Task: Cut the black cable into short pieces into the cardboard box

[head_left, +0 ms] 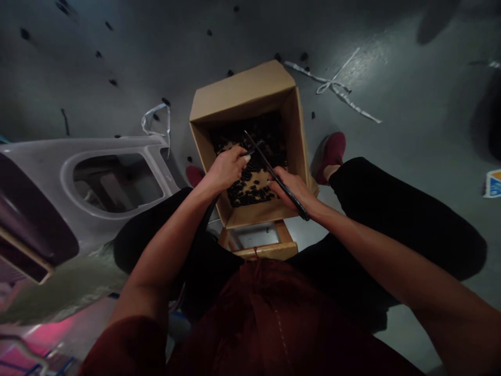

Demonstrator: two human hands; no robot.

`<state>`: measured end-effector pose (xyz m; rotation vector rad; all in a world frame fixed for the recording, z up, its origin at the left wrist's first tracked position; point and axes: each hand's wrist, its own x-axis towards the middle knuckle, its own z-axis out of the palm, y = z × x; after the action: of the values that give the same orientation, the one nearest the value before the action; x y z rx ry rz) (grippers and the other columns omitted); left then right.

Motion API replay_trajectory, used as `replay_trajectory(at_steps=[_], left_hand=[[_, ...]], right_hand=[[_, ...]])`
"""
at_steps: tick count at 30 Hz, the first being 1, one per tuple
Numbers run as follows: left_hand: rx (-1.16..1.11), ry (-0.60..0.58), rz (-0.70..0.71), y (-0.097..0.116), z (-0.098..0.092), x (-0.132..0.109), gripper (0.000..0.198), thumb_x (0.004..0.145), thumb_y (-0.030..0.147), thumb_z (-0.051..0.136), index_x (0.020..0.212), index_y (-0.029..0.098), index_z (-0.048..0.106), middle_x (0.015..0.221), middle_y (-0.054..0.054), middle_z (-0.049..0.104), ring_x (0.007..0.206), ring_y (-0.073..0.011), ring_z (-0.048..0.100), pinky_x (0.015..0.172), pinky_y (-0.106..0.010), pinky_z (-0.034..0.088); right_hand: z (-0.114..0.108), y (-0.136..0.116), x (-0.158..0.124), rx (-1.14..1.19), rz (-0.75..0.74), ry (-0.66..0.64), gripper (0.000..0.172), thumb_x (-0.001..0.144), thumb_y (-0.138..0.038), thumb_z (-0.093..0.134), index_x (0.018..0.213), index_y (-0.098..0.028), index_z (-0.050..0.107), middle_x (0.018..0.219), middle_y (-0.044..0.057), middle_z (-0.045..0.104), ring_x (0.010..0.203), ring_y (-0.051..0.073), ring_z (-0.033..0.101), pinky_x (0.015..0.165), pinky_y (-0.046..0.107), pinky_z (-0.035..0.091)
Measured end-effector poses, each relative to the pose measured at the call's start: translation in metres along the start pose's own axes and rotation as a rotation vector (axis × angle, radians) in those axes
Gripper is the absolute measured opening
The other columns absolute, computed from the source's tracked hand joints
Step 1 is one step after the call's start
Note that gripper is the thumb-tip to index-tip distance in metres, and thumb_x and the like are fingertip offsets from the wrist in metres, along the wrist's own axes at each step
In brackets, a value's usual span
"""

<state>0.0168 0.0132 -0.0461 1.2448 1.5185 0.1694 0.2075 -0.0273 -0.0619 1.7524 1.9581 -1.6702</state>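
Note:
Over an open cardboard box (242, 93), my left hand (227, 168) pinches a small black ribbed piece (255, 149) between thumb and fingertips. My right hand (291, 187) is wrapped round a long, thin dark knife-like tool (269, 166). Its narrow end points up and left and crosses close to the black piece; whether they touch I cannot tell. Many small black pieces (250, 196) lie loose on the bottom of the box, below both hands.
A wooden stool (287, 250) is at the near side of the box. To the left stands a pale plastic frame (113, 149) with an opening. White strapping (332, 83) and scattered black bits (112, 82) lie on the grey floor. My legs flank the box.

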Motion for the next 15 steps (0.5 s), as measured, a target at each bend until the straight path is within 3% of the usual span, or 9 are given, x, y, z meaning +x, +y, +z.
replay_trajectory(at_steps=[4, 10, 15], left_hand=[[0.062, 0.045, 0.005, -0.0059, 0.0016, 0.0013, 0.011, 0.084, 0.017, 0.046, 0.086, 0.014, 0.056, 0.065, 0.000, 0.053, 0.063, -0.0117, 0.048, 0.064, -0.025, 0.038], [0.071, 0.019, 0.029, -0.0068, 0.0025, 0.0011, 0.012, 0.083, 0.017, 0.048, 0.088, 0.013, 0.058, 0.072, -0.002, 0.057, 0.073, -0.0134, 0.051, 0.071, -0.025, 0.039], [0.144, -0.003, 0.035, -0.0062, 0.0060, -0.0017, 0.012, 0.081, 0.015, 0.051, 0.088, 0.013, 0.060, 0.080, -0.003, 0.061, 0.079, -0.0148, 0.054, 0.074, -0.024, 0.040]], right_hand=[[0.0027, 0.0036, 0.0012, -0.020, -0.012, 0.008, 0.010, 0.082, -0.030, 0.042, 0.086, -0.023, 0.048, 0.070, 0.002, 0.058, 0.067, 0.019, 0.055, 0.059, 0.026, 0.035], [-0.0017, 0.0010, 0.0026, -0.048, -0.037, 0.006, 0.012, 0.083, -0.031, 0.042, 0.083, -0.021, 0.049, 0.075, 0.004, 0.060, 0.072, 0.020, 0.058, 0.063, 0.026, 0.037], [-0.0033, -0.0014, 0.0026, -0.019, 0.011, -0.030, 0.015, 0.082, -0.036, 0.046, 0.084, -0.021, 0.050, 0.069, 0.002, 0.059, 0.064, 0.018, 0.057, 0.060, 0.026, 0.039]])
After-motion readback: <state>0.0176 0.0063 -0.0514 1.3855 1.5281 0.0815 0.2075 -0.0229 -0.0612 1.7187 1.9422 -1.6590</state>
